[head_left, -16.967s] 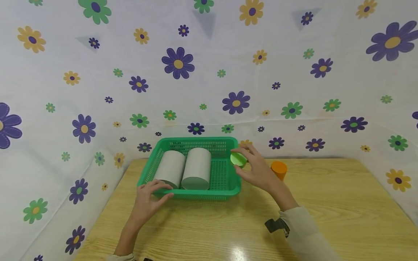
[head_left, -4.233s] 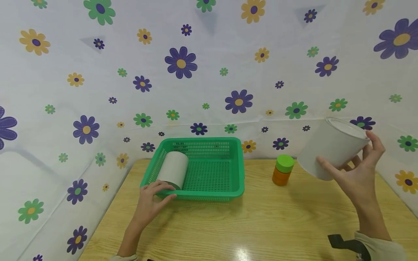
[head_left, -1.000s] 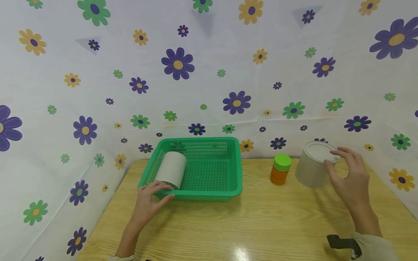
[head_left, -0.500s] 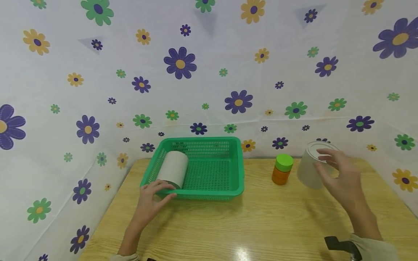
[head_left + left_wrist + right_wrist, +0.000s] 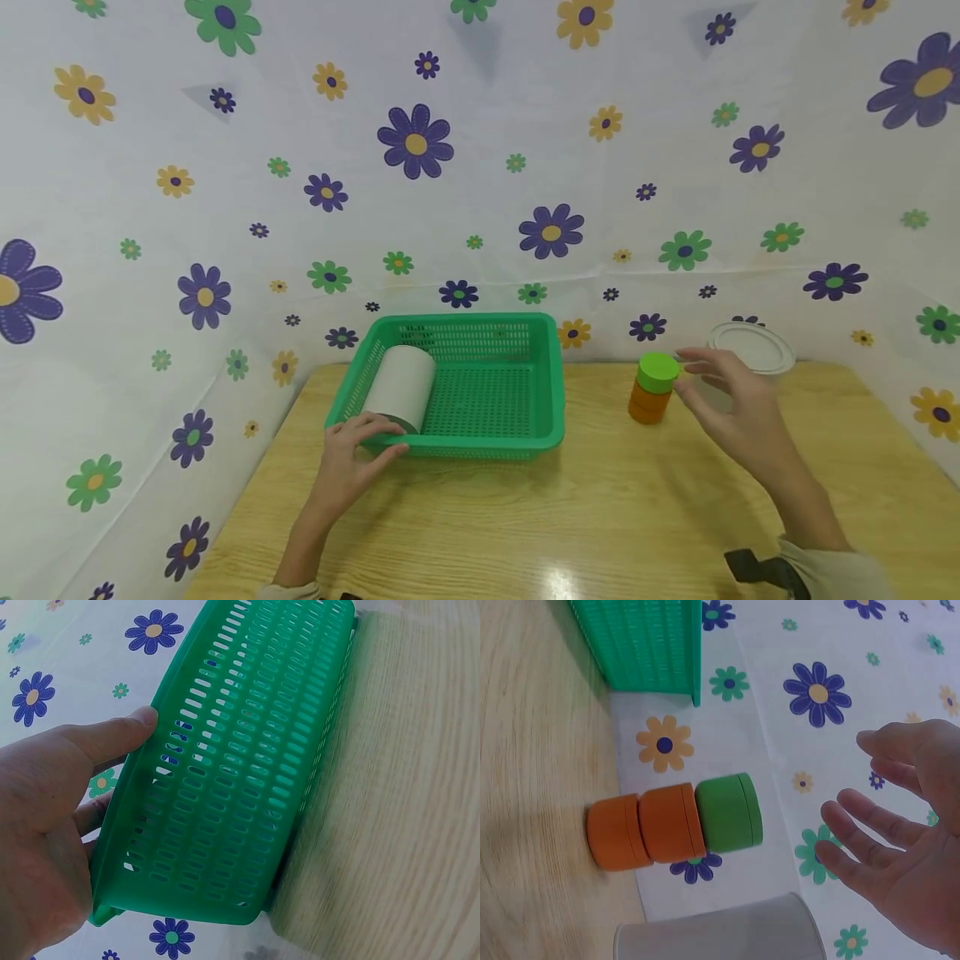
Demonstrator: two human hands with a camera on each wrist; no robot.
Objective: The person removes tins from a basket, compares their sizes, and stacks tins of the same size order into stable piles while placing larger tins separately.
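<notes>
Head view: the left hand (image 5: 348, 458) gripped the near-left rim of the green basket (image 5: 480, 443), thumb over the edge. One white cylinder (image 5: 401, 387) lay on its side inside, against the basket's left wall. The right hand (image 5: 731, 408) hovered w/ fingers spread and loose, holding nothing. It was just beside the orange jar (image 5: 651, 392) and in front of the white tub (image 5: 750, 348); both stood upright on the counter (image 5: 570, 517), right of the basket and apart from it. Left wrist view: the left hand (image 5: 52, 817) had its thumb laid flat on the outer wall of the basket (image 5: 240, 772), the other fingers tucked under the rim, and the basket base sat flat on the counter (image 5: 405, 787). That looked firm enough; pressing down rather than pulling would prob. keep the basket from sliding. Right wrist view: the right hand (image 5: 907, 840) was wide open, palm toward the jar (image 5: 675, 823) and tub (image 5: 720, 934), touching neither. The jar and tub were close together, poss. touching; can't tell. Since the jar looked narrow and tippy, a good pass across would prob. go high over its green cap, fingers kept up, no sweeping at counter (image 5: 532, 750) level. The basket (image 5: 641, 641) corner showed well apart from the jar.
</notes>
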